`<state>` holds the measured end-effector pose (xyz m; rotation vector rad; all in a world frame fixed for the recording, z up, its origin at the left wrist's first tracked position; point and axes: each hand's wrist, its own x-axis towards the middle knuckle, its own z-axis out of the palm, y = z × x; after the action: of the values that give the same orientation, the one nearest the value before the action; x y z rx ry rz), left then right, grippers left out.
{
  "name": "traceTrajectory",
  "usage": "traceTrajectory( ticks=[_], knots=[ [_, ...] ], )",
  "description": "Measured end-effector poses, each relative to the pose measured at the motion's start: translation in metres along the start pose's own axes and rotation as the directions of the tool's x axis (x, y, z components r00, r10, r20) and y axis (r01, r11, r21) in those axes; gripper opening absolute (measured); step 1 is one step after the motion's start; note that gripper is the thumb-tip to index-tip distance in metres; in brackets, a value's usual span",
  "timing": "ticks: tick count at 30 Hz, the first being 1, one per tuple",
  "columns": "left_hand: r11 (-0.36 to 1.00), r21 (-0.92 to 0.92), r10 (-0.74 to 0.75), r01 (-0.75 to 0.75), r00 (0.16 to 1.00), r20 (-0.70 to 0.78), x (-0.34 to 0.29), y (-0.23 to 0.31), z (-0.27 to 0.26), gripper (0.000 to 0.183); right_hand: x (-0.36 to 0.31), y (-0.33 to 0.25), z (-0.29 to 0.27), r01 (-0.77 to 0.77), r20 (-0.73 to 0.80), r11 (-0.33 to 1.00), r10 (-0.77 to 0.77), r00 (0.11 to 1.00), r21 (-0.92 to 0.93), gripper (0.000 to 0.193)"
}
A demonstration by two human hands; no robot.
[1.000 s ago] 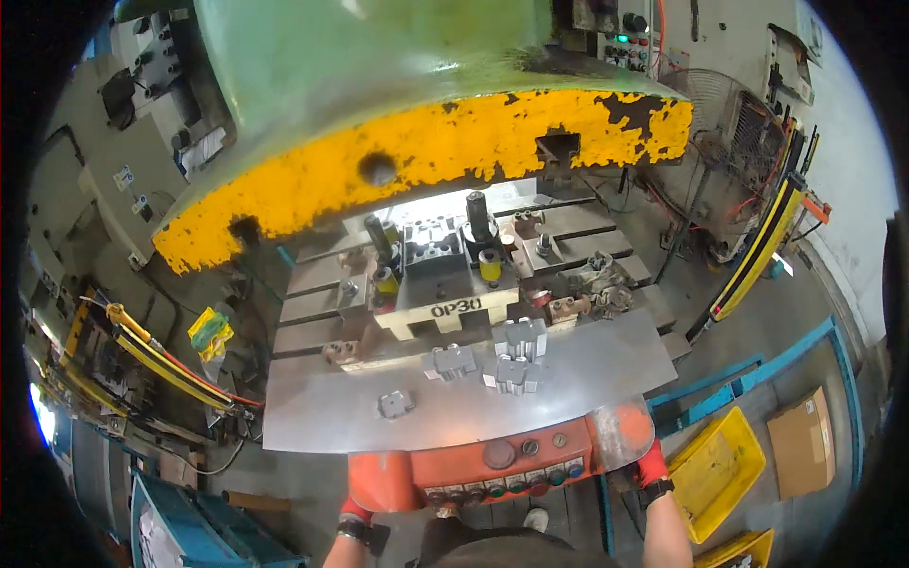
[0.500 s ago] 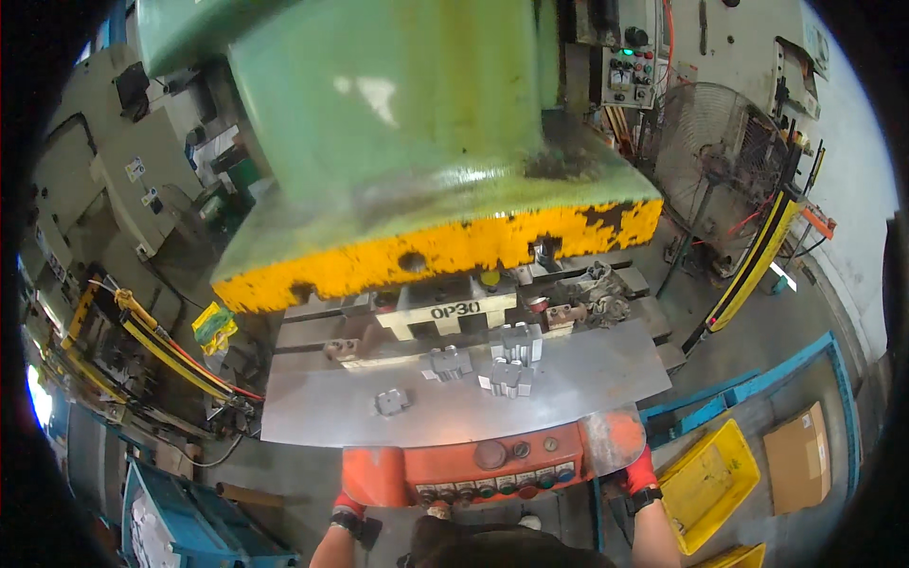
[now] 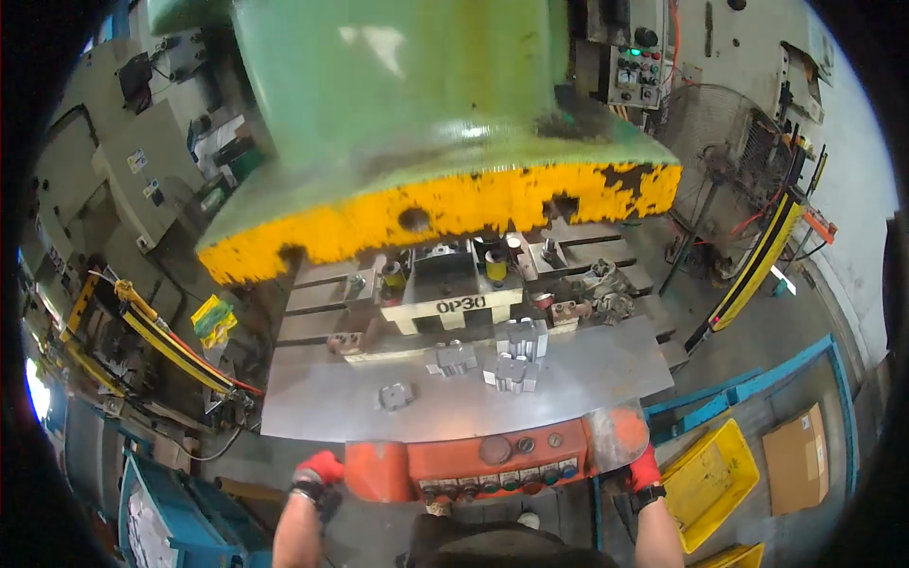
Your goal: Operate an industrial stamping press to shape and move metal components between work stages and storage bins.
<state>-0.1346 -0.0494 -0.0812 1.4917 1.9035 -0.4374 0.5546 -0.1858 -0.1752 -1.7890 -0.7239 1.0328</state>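
Left grip (image 3: 320, 468) has been pulled just off the red box (image 3: 378, 473) by the desk (image 3: 317, 407); right grip (image 3: 645, 470) is kept at its right end. Open or closed cannot be told for either. The press (image 3: 454, 205) has been lifted, so one push seems done. Grey parts (image 3: 512, 373) are set on the desk.

Control console (image 3: 511, 460): orange-red, long, crosswise at the near edge of the metal plate (image 3: 322, 398)
End housings (image 3: 377, 471): rounded, the right one scuffed grey
Push buttons (image 3: 513, 481): multicoloured, rowed along the near side
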Motion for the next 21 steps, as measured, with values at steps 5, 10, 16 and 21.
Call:
traceTrajectory(
  ticks=[5, 10, 16, 21],
  knots=[
    [0.982, -0.025, 0.153, -0.188, 0.862, -0.483, -0.032, 0.111, -0.159, 0.057, 0.01, 0.016, 0.002, 0.107, -0.057, 0.994, -0.108, 0.992, -0.028, 0.031],
    [0.816, 0.12, 0.438, -0.565, 0.469, -0.767, -0.021, 0.288, -0.257, 0.057, -0.009, 0.016, 0.015, 0.278, -0.078, 0.932, -0.267, 0.96, 0.234, 0.045],
    [0.915, 0.222, 0.379, -0.337, 0.529, -0.76, 0.035, 0.426, -0.279, 0.082, -0.093, 0.03, 0.033, 0.063, -0.316, 0.994, -0.032, 0.948, 0.089, 0.06],
    [0.947, 0.152, 0.306, -0.282, 0.651, -0.695, 0.116, 0.463, -0.277, 0.081, -0.129, 0.026, 0.039, -0.028, -0.434, 0.997, 0.059, 0.899, 0.077, 0.062]
  ],
)
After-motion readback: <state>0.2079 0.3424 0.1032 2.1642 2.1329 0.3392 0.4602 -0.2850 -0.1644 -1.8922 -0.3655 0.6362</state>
